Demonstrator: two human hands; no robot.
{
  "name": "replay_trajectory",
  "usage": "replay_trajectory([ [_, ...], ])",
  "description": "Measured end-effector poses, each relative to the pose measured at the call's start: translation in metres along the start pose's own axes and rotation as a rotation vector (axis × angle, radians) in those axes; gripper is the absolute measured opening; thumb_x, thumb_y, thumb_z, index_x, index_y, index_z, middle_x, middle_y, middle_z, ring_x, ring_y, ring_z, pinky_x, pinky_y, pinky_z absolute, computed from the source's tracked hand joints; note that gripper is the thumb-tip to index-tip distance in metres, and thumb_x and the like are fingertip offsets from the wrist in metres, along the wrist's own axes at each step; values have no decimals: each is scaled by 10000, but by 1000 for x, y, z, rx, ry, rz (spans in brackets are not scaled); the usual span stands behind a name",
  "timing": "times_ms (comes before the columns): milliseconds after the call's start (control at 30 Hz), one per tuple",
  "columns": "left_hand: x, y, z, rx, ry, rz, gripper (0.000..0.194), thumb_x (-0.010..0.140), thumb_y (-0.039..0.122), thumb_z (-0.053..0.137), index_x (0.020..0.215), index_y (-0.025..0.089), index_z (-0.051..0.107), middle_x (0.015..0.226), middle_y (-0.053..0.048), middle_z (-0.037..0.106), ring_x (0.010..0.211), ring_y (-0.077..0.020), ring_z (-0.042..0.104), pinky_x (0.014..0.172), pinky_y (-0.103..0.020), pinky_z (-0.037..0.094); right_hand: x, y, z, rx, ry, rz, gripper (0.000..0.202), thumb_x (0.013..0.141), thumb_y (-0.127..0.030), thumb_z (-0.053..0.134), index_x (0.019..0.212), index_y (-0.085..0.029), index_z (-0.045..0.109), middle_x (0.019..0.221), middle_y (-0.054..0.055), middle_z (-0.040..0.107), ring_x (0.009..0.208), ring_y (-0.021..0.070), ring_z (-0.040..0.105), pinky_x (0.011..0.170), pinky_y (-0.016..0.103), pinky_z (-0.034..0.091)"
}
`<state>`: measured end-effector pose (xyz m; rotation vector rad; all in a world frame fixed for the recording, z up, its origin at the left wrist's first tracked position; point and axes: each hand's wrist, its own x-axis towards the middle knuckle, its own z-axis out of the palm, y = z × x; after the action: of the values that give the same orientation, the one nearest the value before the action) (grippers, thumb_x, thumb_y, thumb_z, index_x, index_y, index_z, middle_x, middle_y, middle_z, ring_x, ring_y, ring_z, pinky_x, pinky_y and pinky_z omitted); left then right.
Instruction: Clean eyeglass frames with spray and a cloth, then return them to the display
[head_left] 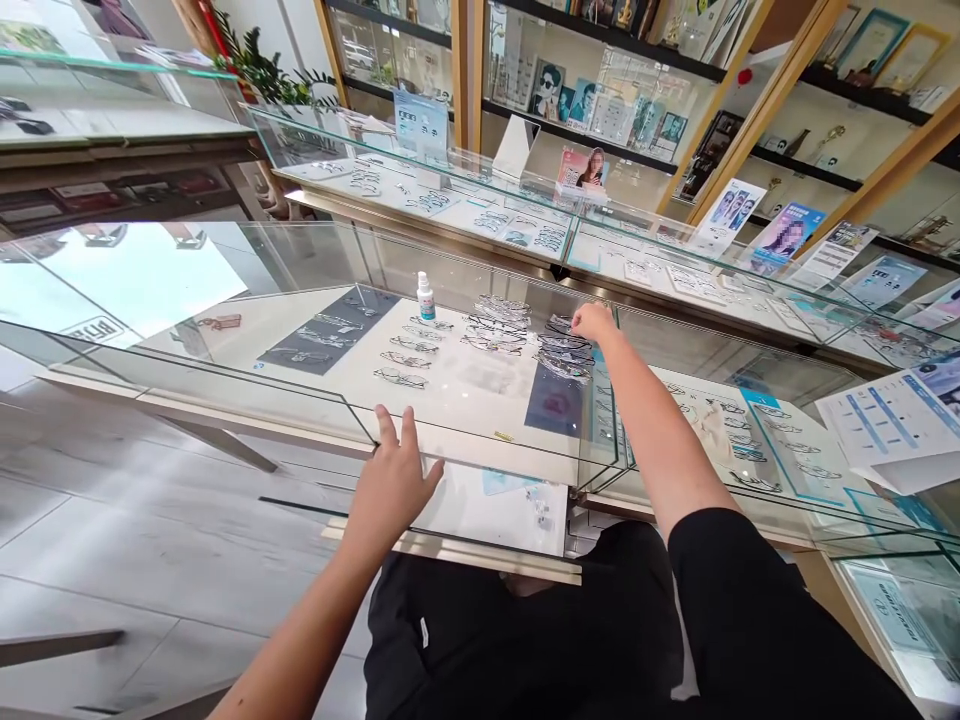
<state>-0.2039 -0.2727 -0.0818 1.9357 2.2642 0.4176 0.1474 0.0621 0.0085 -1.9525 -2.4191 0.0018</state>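
My right hand [594, 321] reaches to the far right of the glass display case [465, 425]. Its fingers are pinched together at a dense row of eyeglasses [564, 350]; whatever they hold is too small to make out. My left hand [396, 480] is by the case's front edge, fingers spread, holding nothing. Beyond it, a short column of eyeglasses [405, 378] lies on the white surface. A small white spray bottle [426, 298] with a blue label stands upright behind these. Another cluster of eyeglasses [495, 328] is between the bottle and my right hand.
An open drawer [487, 570] juts out beneath the case, close to my legs. Dark mats [330, 335] lie at the left and the right. More eyeglasses [742, 440] fill the case to the right. Behind runs a second glass counter [450, 200] with advertising cards.
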Motion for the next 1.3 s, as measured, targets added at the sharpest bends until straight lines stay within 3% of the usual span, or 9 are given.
replay_trajectory([
  [167,-5,9,-11,77,-18,-3,896,1016,511,521,1728,100,163,1788,-315,32,1074,-419,757,758,-443,595,8,6,4,-21,-39,78,109,854,-142,703,851,-203,793,1015,121,783,1251,317,532,1123,462,362],
  [300,-6,10,-14,112,-24,-5,897,1022,519,512,1726,83,166,1788,-315,27,1035,-365,770,727,-399,590,11,9,9,-36,-51,82,71,856,-201,718,816,-218,774,982,112,772,1257,326,535,1130,470,367],
  [633,-6,11,-13,140,-33,-18,897,1017,497,526,1729,84,170,1789,-314,31,1005,-345,772,715,-389,579,-2,21,12,-40,21,149,69,872,-219,690,867,-191,753,1004,136,750,1229,313,528,1061,446,359],
  [867,-8,10,-12,125,-8,-21,891,1014,491,554,1737,129,179,1790,-312,26,944,-314,775,718,-384,569,-26,21,-5,25,118,193,85,871,-265,677,830,-199,710,928,123,748,1195,316,551,1057,449,335],
  [1100,-11,11,-13,124,-23,-25,893,1018,478,545,1737,112,163,1794,-300,-2,883,-292,769,697,-389,575,-76,-12,-43,160,176,21,117,845,-301,672,751,-243,637,811,35,737,1099,269,618,1123,420,317],
  [1233,-11,12,-12,121,-34,-20,906,1013,463,552,1739,102,147,1791,-308,-15,917,-316,772,718,-414,594,-133,-54,-71,251,116,-198,82,798,-265,678,731,-243,636,803,7,738,1000,248,640,1149,431,312],
  [1300,-11,11,-11,113,-36,-15,914,1012,467,557,1739,102,142,1787,-318,-10,986,-347,769,736,-430,605,-167,-77,-82,293,18,-303,87,796,-273,670,724,-241,634,809,-5,741,955,234,644,1139,426,332],
])
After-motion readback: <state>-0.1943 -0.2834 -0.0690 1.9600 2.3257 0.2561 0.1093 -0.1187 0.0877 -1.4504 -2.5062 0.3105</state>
